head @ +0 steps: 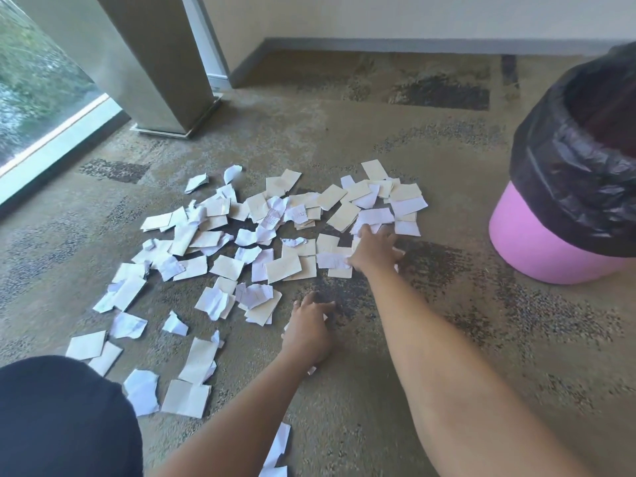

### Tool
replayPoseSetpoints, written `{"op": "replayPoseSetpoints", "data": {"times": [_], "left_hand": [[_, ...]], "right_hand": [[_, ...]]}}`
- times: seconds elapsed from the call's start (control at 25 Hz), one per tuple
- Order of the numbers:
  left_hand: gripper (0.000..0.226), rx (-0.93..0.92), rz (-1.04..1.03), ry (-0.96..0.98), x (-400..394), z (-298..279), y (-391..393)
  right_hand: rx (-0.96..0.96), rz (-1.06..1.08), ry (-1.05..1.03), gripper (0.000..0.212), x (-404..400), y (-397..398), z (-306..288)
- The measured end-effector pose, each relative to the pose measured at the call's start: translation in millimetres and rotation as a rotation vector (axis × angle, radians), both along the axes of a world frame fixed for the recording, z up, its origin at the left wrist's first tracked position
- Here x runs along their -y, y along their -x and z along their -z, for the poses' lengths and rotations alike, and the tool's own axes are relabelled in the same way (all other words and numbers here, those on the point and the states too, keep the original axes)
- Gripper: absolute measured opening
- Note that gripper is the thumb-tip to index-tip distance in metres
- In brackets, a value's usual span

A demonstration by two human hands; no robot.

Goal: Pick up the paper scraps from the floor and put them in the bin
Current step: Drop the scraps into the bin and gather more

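Observation:
Several white and cream paper scraps (227,266) lie scattered over the carpet, from the middle of the view down to the lower left. A pink bin (537,249) lined with a black bag stands at the right. My right hand (375,251) reaches out with spread fingers and touches scraps at the right side of the pile. My left hand (308,330) lies flat on the carpet, fingers extended, with bits of white paper showing under its edges.
A beige square pillar (161,63) on a metal base stands at the back left beside a floor-level window (34,80). A wall with a grey skirting board (413,44) runs along the back. My dark-clothed knee (62,418) fills the lower left.

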State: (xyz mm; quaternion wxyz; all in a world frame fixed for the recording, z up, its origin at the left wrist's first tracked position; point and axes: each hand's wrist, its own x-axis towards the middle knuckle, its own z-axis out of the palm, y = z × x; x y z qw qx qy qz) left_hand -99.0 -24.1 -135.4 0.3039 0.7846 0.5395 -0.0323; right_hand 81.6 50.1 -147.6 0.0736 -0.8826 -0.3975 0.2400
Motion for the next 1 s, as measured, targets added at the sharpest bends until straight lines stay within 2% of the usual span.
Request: {"op": "replayPoseSetpoints", "data": {"times": [0.12,0.32,0.48,0.6,0.76,0.84,1.0], "left_hand": [[0.030,0.013,-0.027,-0.021,4,-5,-1],[0.027,0.000,-0.039,-0.015,1,-12,-1],[0.027,-0.039,0.037,-0.038,-3,-15,9],[0.033,-0.079,0.063,-0.055,-3,-15,11],[0.029,-0.132,0.034,-0.088,1,-17,11],[0.028,-0.162,0.052,-0.083,0,-20,11],[0.011,-0.107,-0.069,0.043,-20,-33,4]], "right_hand": [[-0.067,0.013,-0.109,0.054,4,-2,5],[-0.231,0.015,-0.203,0.036,9,-17,-8],[-0.479,0.120,-0.278,0.030,11,-23,-33],[-0.699,0.256,-0.401,0.028,7,-31,-62],[-1.018,0.406,-0.602,0.028,3,-52,-113],[-1.067,0.427,-0.711,0.028,8,-66,-145],[-1.023,0.490,-0.937,0.027,27,-98,-199]]}}
